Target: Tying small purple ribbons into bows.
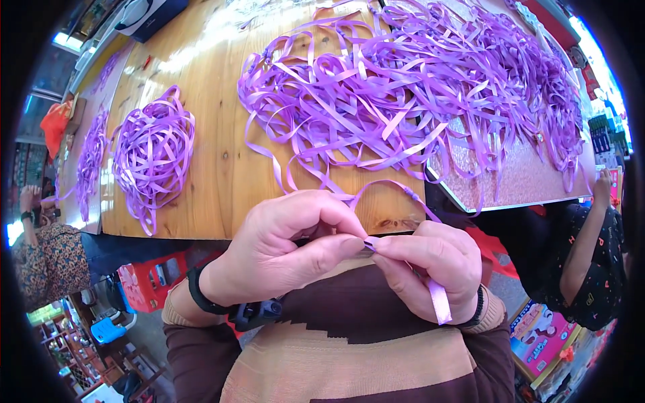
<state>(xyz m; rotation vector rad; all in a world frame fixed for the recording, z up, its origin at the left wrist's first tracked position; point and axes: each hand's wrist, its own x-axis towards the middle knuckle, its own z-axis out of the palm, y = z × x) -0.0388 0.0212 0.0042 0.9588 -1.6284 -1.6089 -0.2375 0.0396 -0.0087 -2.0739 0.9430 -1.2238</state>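
Note:
Both of my hands meet in front of my body at the near edge of the table, working on a purple satin ribbon (440, 301). My left hand (295, 235) pinches a short bit of it between thumb and index finger. Against that spot, my right hand (430, 265) grips the ribbon too, and a loose end hangs below its fingers. Another stretch of ribbon arches behind my hands, with a small knot in it. Beyond lies a large tangled heap of purple ribbons (356, 101), spreading across the table to the far right.
A smaller bundle of ribbon (153, 158) lies on the wooden table (222, 134) to the left. Co-workers sit at both sides, one in a patterned sleeve (54, 262), one in dark clothes (594, 269). A red plastic stool (144, 285) stands below the table at left.

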